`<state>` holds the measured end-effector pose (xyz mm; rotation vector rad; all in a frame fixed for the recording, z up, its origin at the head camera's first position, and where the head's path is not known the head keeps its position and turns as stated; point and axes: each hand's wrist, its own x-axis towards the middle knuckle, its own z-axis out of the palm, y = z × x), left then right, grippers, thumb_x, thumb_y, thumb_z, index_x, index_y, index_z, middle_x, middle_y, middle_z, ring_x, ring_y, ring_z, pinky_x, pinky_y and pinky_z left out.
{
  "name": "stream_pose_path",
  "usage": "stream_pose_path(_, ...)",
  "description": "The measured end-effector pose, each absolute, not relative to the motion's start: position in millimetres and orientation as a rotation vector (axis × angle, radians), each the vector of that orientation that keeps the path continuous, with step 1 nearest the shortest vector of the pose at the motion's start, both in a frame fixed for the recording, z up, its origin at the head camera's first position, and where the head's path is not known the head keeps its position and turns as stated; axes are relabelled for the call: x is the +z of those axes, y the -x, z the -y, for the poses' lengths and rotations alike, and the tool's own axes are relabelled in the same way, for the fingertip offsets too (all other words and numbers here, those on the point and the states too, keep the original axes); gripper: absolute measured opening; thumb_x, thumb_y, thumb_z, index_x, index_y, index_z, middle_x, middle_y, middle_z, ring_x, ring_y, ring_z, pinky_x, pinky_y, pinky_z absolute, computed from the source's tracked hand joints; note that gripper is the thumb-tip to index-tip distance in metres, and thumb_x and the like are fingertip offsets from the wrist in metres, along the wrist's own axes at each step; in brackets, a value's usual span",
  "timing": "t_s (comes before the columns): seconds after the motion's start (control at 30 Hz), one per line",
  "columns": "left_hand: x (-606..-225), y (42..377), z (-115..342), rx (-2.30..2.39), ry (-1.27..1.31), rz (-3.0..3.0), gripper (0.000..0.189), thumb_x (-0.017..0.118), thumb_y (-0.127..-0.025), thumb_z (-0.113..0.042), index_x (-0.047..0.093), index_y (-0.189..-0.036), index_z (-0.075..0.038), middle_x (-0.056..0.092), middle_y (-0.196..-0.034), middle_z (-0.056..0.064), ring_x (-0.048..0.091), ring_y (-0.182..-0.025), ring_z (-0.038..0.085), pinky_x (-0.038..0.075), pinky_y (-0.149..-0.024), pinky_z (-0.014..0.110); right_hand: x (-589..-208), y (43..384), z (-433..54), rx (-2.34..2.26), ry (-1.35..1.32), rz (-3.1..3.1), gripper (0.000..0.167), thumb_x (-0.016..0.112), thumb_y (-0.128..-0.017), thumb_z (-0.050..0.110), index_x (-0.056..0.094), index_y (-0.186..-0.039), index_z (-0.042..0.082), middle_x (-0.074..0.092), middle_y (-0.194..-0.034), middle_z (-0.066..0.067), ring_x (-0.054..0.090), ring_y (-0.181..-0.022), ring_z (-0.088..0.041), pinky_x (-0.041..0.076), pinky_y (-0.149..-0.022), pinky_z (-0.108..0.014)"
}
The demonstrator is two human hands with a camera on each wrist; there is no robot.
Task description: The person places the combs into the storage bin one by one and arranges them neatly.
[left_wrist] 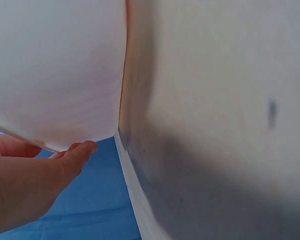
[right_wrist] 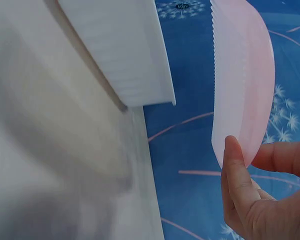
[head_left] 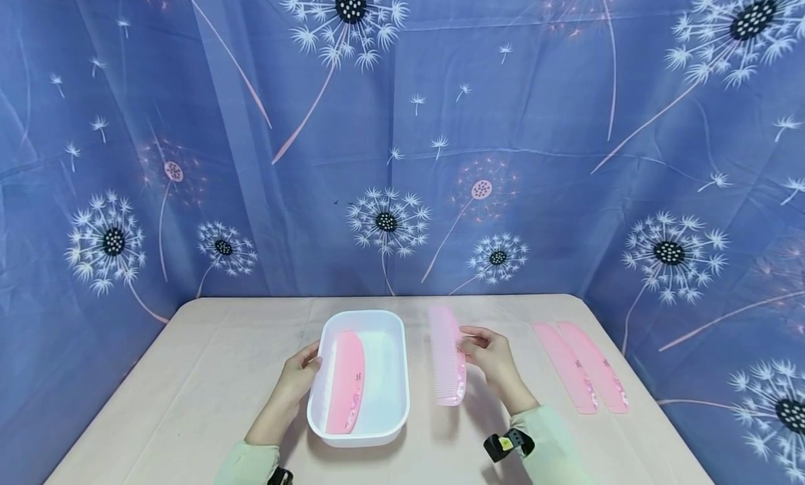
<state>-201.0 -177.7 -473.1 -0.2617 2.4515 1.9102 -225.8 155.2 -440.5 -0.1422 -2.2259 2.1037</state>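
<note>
A white plastic tub (head_left: 386, 373) stands on the table, with one pink comb (head_left: 346, 384) lying inside along its left side. My left hand (head_left: 295, 377) grips the tub's left rim; in the left wrist view its fingers (left_wrist: 75, 155) meet the rim's edge. Right of the tub, my right hand (head_left: 490, 359) pinches a second pink comb (head_left: 448, 359) by its spine and holds it above the table. That comb's teeth face the tub, as the right wrist view also shows, where thumb and fingers (right_wrist: 235, 175) clasp one end of the comb (right_wrist: 245, 75).
Two more pink combs lie side by side at the table's right, an inner comb (head_left: 566, 370) and an outer comb (head_left: 594, 366). A blue dandelion-print cloth (head_left: 302, 212) hangs behind and along both sides of the pale table (head_left: 207, 373).
</note>
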Motion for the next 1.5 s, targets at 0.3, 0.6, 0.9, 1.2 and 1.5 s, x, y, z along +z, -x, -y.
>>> stream_pose_path(0.3, -475, 200, 178, 1.901, 0.258, -2.459, 0.048, 0.043, -0.099, -0.008, 0.036, -0.145, 0.002, 0.040, -0.143, 0.028, 0.040, -0.129, 0.046, 0.035, -0.107, 0.056, -439, 224, -137, 2.152, 0.087, 2.211, 0.032, 0.060, -0.082, -0.010, 0.059, -0.114, -0.016, 0.064, -0.088, -0.015, 0.062, -0.073, -0.012, 0.058, -0.065, -0.025)
stream_pose_path(0.6, -475, 200, 178, 1.898, 0.260, -2.466, 0.047, 0.043, -0.099, -0.008, 0.037, -0.145, 0.002, 0.041, -0.142, 0.028, 0.039, -0.130, 0.045, 0.035, -0.107, 0.055, -438, 223, -122, 2.171, -0.032, 2.192, 0.031, 0.060, -0.082, -0.007, 0.060, -0.112, -0.015, 0.063, -0.088, -0.015, 0.062, -0.074, -0.013, 0.059, -0.068, -0.028)
stream_pose_path(0.9, -476, 199, 178, 1.894, 0.246, -2.467, 0.047, 0.043, -0.099, -0.008, 0.036, -0.145, 0.001, 0.040, -0.143, 0.028, 0.038, -0.130, 0.047, 0.034, -0.107, 0.056, -434, 219, -105, 2.189, -0.081, 2.220, 0.032, 0.058, -0.081, -0.008, 0.058, -0.112, -0.017, 0.062, -0.088, -0.018, 0.061, -0.074, -0.013, 0.059, -0.068, -0.029)
stream_pose_path(1.2, -476, 197, 177, 1.901, 0.242, -2.473, 0.047, 0.042, -0.099, -0.007, 0.036, -0.145, 0.002, 0.039, -0.144, 0.029, 0.038, -0.130, 0.047, 0.033, -0.108, 0.057, -440, 223, -91, 2.184, -0.078, 2.286, 0.034, 0.058, -0.081, -0.011, 0.055, -0.113, -0.019, 0.061, -0.089, -0.021, 0.059, -0.074, -0.014, 0.059, -0.067, -0.031)
stream_pose_path(1.5, -475, 200, 177, 1.904, 0.242, -2.473, 0.047, 0.042, -0.099, -0.007, 0.036, -0.145, 0.002, 0.039, -0.143, 0.029, 0.038, -0.130, 0.047, 0.034, -0.107, 0.056, -441, 220, -80, 2.183, -0.030, 2.288, 0.033, 0.060, -0.081, -0.008, 0.058, -0.113, -0.015, 0.060, -0.087, -0.014, 0.059, -0.070, -0.012, 0.059, -0.066, -0.028)
